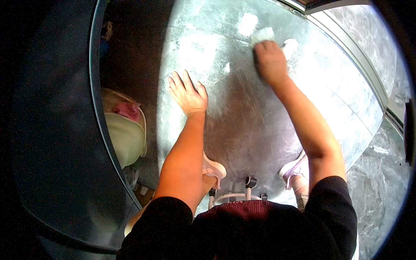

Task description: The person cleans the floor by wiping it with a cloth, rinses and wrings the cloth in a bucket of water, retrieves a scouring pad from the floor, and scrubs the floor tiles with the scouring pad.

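Note:
My left hand (189,94) lies on the grey, streaked floor (242,117) with its fingers spread, holding nothing. Farther forward and to the right, my right hand (271,63) is closed, knuckles up, and slightly blurred. A pale, crumpled cloth (264,34) sticks out past its fingers against the floor. Just right of that hand is a small white rounded thing (289,47); I cannot tell whether it is part of the cloth.
A large dark panel (60,130) fills the left side. Beyond its edge stands a pale bucket (125,138) with a pink cloth (128,111) by it. A metal track (355,52) runs along the right. My feet flank a white-framed base with black casters (250,182).

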Demonstrator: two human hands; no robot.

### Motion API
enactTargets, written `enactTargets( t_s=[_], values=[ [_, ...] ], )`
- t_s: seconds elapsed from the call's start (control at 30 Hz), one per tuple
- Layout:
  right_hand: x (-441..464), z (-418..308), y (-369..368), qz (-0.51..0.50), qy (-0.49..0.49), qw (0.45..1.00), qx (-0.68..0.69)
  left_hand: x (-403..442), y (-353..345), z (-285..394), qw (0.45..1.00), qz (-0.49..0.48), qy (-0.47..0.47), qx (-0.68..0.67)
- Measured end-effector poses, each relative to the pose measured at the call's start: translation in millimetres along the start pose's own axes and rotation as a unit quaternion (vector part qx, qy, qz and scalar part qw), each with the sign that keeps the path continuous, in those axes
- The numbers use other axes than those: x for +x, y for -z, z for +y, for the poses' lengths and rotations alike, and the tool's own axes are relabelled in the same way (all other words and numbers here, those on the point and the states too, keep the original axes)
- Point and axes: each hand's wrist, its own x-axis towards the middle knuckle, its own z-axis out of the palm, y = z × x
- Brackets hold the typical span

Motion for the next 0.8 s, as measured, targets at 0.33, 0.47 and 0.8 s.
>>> enactTargets(
  t_s=[0.33,0.47,0.8],
  values=[
    [38,-30,-8,-0.071,0.006,0.997,0.015,-5,1,2,1.0,-0.016,0.006,-0.001],
    [5,-7,20,-0.042,-0.005,0.999,0.004,-7,-1,3,1.0,-0.008,0.007,-0.007],
    [75,-57,-18,-0.044,0.009,0.998,0.036,-2,-3,0,1.0,-0.005,-0.004,0.0]
  ],
)
